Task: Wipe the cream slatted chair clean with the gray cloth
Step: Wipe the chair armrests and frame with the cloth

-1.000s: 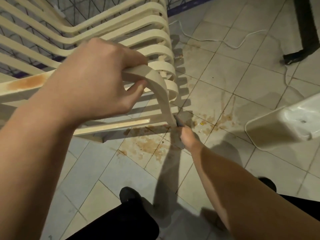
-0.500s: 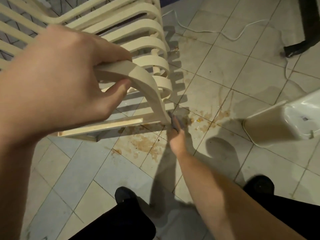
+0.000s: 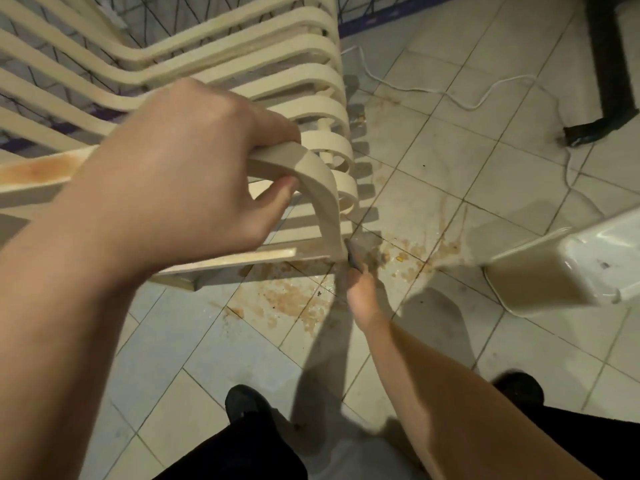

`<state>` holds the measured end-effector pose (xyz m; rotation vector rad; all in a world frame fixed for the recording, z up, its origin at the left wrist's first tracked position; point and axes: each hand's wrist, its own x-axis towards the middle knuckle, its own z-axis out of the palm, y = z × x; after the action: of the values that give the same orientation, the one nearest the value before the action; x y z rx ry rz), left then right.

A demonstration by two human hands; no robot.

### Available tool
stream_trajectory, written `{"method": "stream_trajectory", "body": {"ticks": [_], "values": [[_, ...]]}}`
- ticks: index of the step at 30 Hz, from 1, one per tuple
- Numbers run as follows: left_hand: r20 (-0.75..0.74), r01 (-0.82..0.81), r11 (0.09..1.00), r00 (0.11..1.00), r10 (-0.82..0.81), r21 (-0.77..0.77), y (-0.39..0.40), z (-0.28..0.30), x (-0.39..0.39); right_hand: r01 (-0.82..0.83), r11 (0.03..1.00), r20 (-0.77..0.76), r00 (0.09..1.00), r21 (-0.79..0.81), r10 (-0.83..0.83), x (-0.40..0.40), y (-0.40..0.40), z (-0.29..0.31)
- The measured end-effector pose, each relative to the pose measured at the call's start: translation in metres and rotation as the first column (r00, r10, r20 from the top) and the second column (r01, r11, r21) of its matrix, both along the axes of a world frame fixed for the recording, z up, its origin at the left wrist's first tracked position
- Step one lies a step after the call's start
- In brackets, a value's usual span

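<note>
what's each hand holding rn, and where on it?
Left hand grips the cream chair by its curved front slat. Right hand holds the gray cloth against that slat's foot.

The left hand (image 3: 180, 174) gripped a curved slat of the cream slatted chair (image 3: 298, 81), thumb underneath. Below and right of it, the right hand (image 3: 362, 292) pressed a gray cloth (image 3: 355, 254) against the chair's lower edge, above brown stains (image 3: 291, 299) on the tiled floor (image 3: 450, 161).

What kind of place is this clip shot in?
Probably a tiled home utility area or enclosed balcony, though that is uncertain. Clues: the stained tile floor, a white cable trailing across it, and a wire mesh fence behind the cream slatted chair.
</note>
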<state>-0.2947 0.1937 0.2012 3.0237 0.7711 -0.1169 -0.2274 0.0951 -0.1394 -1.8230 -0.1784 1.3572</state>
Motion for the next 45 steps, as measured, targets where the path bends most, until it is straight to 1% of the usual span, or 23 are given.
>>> {"method": "stream_trajectory", "body": {"ticks": [1, 3, 5, 6, 7, 9, 11, 13, 15, 17, 19, 20, 23, 24, 27, 29, 32, 36, 38, 40, 41, 43, 45], "values": [[-0.015, 0.012, 1.0, 1.0, -0.012, 0.003, 0.0, 0.002, -0.001, 0.058, 0.997, -0.006, 0.998, 0.043, -0.057, -0.007, -0.001, 0.017], [-0.012, -0.032, 0.999, 0.999, 0.032, -0.008, 0.001, 0.005, -0.003, 0.182, 0.972, -0.098, 0.981, 0.148, -0.168, -0.018, -0.003, 0.052], [-0.018, -0.016, 1.0, 1.0, 0.016, -0.013, 0.0, 0.002, -0.002, 0.258, 0.942, -0.188, 0.957, 0.213, -0.22, -0.025, -0.006, 0.082], [-0.024, -0.016, 1.0, 1.0, 0.016, -0.013, 0.001, 0.001, -0.002, 0.272, 0.929, -0.198, 0.954, 0.25, -0.225, -0.027, -0.007, 0.097], [-0.013, -0.022, 1.0, 1.0, 0.021, -0.018, 0.001, 0.003, -0.003, 0.26, 0.92, -0.162, 0.962, 0.295, -0.22, -0.029, -0.008, 0.113], [-0.021, -0.033, 0.999, 0.999, 0.032, -0.027, 0.002, 0.008, -0.003, 0.2, 0.906, -0.026, 0.978, 0.374, -0.205, -0.03, -0.011, 0.145], [-0.046, -0.042, 0.995, 0.998, 0.038, -0.095, 0.003, 0.014, -0.004, 0.123, 0.864, 0.093, 0.977, 0.488, -0.191, -0.024, -0.013, 0.174], [-0.041, -0.06, 0.991, 0.998, 0.055, -0.12, 0.003, 0.024, -0.01, 0.022, 0.811, 0.215, 0.96, 0.584, -0.181, -0.013, -0.014, 0.198], [0.022, -0.096, 0.989, 0.995, 0.099, -0.114, 0.006, 0.034, -0.024, -0.123, 0.767, 0.367, 0.917, 0.63, -0.154, -0.002, -0.012, 0.219], [0.081, -0.153, 0.979, 0.983, 0.165, -0.137, 0.01, 0.042, -0.044, -0.328, 0.735, 0.562, 0.822, 0.593, -0.087, 0.003, -0.007, 0.239], [0.11, -0.211, 0.96, 0.966, 0.233, -0.184, 0.015, 0.046, -0.064, -0.537, 0.681, 0.741, 0.671, 0.498, -0.013, 0.005, 0.002, 0.255], [0.115, -0.237, 0.951, 0.958, 0.263, -0.2, 0.015, 0.048, -0.072, -0.599, 0.66, 0.79, 0.613, 0.454, 0.013, 0.005, 0.004, 0.261], [0.113, -0.306, 0.926, 0.935, 0.336, -0.222, 0.017, 0.052, -0.092, -0.635, 0.657, 0.807, 0.587, 0.407, 0.067, 0.016, 0.006, 0.26], [0.113, -0.322, 0.921, 0.93, 0.351, -0.218, 0.018, 0.053, -0.097, -0.652, 0.667, 0.833, 0.548, 0.362, 0.084, 0.022, 0.007, 0.26], [0.136, -0.378, 0.9, 0.901, 0.411, -0.215, 0.022, 0.057, -0.113, -0.719, 0.676, 0.94, 0.321, 0.161, 0.118, 0.034, 0.017, 0.269], [0.159, -0.408, 0.885, 0.881, 0.447, -0.225, 0.026, 0.057, -0.12, -0.768, 0.636, 0.973, 0.197, 0.077, 0.12, 0.034, 0.029, 0.282], [0.153, -0.417, 0.874, 0.874, 0.461, -0.249, 0.029, 0.051, -0.122, -0.826, 0.564, 0.977, 0.123, 0.005, 0.172, 0.023, 0.041, 0.299], [0.154, -0.408, 0.882, 0.88, 0.449, -0.236, 0.025, 0.046, -0.11, -0.859, 0.508, 0.983, 0.029, -0.067, 0.179, 0.0, 0.058, 0.319], [0.166, -0.42, 0.882, 0.874, 0.456, -0.214, 0.024, 0.047, -0.104, -0.859, 0.503, 0.979, 0.009, -0.098, 0.205, -0.006, 0.066, 0.327], [0.163, -0.432, 0.878, 0.87, 0.466, -0.205, 0.024, 0.049, -0.102, -0.861, 0.503, 0.974, 0.041, -0.079, 0.223, -0.003, 0.067, 0.326], [0.151, -0.43, 0.879, 0.874, 0.463, -0.205, 0.024, 0.05, -0.101, -0.863, 0.503, 0.973, 0.08, -0.041, 0.215, 0.001, 0.063, 0.322], [0.128, -0.401, 0.893, 0.894, 0.43, -0.202, 0.022, 0.051, -0.096, -0.845, 0.53, 0.967, 0.191, 0.075, 0.166, 0.011, 0.05, 0.305], [0.114, -0.347, 0.921, 0.922, 0.37, -0.178, 0.019, 0.051, -0.088, -0.768, 0.605, 0.934, 0.341, 0.21, 0.109, 0.021, 0.033, 0.28]]}}
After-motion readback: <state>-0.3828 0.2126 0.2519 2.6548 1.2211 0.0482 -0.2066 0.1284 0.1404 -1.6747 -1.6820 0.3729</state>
